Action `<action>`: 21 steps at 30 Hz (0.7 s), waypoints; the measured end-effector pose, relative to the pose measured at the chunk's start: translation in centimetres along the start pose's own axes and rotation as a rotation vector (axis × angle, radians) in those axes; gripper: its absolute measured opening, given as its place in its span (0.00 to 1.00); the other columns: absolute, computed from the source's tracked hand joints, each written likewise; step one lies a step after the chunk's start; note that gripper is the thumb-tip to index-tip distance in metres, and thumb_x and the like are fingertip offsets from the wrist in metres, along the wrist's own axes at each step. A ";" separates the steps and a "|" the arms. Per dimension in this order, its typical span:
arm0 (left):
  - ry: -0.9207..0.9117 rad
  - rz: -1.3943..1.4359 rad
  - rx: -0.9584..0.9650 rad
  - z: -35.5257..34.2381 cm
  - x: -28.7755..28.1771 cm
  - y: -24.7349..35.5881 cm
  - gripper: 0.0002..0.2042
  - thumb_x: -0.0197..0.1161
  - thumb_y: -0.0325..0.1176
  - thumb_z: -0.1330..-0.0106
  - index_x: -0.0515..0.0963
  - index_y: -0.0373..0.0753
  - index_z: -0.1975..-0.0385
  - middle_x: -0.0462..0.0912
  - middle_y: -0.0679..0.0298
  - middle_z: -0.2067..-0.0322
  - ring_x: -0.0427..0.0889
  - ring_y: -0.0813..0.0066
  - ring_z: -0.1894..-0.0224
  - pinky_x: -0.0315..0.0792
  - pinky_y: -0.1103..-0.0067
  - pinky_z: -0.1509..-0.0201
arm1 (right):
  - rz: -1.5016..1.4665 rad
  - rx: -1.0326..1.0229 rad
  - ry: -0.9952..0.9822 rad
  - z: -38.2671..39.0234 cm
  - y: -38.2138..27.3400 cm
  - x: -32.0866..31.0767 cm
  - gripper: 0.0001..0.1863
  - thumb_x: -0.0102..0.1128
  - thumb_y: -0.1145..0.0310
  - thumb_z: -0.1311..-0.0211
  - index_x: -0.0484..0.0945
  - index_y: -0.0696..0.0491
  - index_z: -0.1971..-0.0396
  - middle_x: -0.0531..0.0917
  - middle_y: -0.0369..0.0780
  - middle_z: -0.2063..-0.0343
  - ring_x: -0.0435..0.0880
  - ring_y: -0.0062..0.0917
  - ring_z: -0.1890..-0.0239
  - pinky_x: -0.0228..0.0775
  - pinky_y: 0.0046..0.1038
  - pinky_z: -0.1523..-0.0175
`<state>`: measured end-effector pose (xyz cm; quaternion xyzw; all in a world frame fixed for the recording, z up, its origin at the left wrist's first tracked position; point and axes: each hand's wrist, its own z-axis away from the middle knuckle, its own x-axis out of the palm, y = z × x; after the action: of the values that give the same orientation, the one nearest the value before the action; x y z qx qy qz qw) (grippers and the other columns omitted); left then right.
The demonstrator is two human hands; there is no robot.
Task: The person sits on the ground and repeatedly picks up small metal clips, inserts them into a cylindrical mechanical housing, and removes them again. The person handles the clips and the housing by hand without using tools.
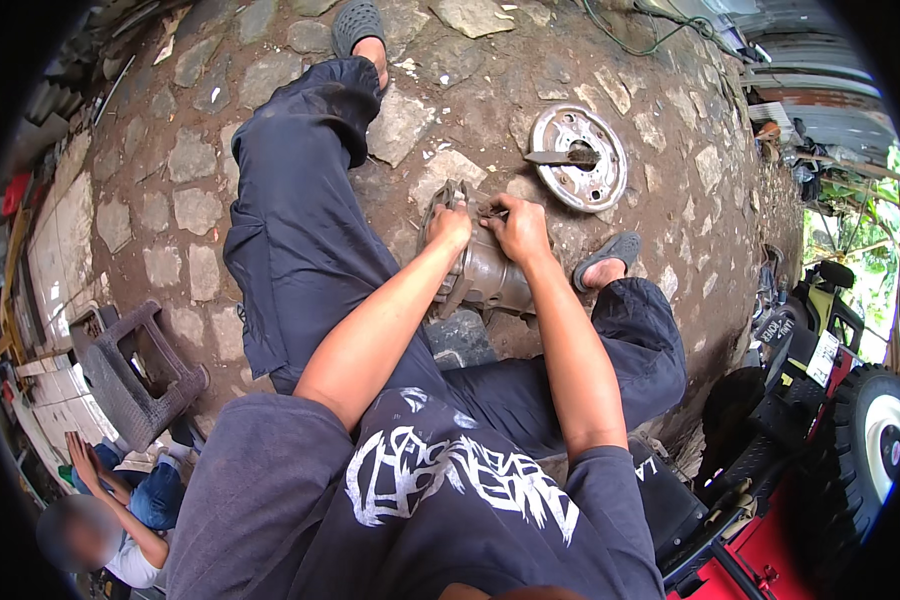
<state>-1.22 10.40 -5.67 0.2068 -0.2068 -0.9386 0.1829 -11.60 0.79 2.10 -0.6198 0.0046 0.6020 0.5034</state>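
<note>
Between my legs, a grimy metal housing with a ribbed cylindrical body and a flanged top sits on a dark support. My left hand is closed on the housing's upper left flange. Beside it, my right hand has bent fingers pinched at the housing's upper edge; what they hold is too small to make out. Ahead to the right, a round silvery metal disc with holes lies on the ground with a dark flat tool across it.
Uneven stone paving surrounds me. A plastic stool stands at left; a person sits at lower left. A red and black vehicle with a large tyre is at right. A green cord lies at top right.
</note>
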 end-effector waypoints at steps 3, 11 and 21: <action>-0.005 0.001 0.004 0.1 0.0 0.0 0.34 0.50 0.58 0.24 0.65 0.32 0.33 0.76 0.35 0.38 0.74 0.36 0.33 0.65 0.56 0.28 | 0.058 -0.044 0.054 0.7 0.8 0.7 0.10 0.75 0.72 0.49 0.87 0.56 0.66 0.88 0.51 0.66 0.89 0.47 0.60 0.80 0.41 0.51; -0.009 -0.017 -0.005 0.1 0.0 0.3 0.33 0.50 0.55 0.24 0.65 0.33 0.32 0.74 0.35 0.35 0.73 0.38 0.32 0.64 0.55 0.27 | 0.153 -0.120 0.170 0.9 1.1 2.1 0.10 0.69 0.76 0.50 0.79 0.60 0.67 0.85 0.56 0.68 0.85 0.54 0.61 0.78 0.48 0.53; 0.002 -0.058 -0.006 0.0 0.2 0.3 0.31 0.49 0.53 0.25 0.69 0.33 0.33 0.74 0.38 0.35 0.74 0.40 0.32 0.65 0.55 0.27 | 0.166 -0.157 0.168 0.7 1.3 2.3 0.10 0.64 0.80 0.52 0.78 0.61 0.66 0.84 0.57 0.69 0.84 0.56 0.61 0.77 0.50 0.53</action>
<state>-1.30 10.09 -5.55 0.2130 -0.1979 -0.9439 0.1564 -12.31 1.99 -0.25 -0.7030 0.0511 0.5861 0.3996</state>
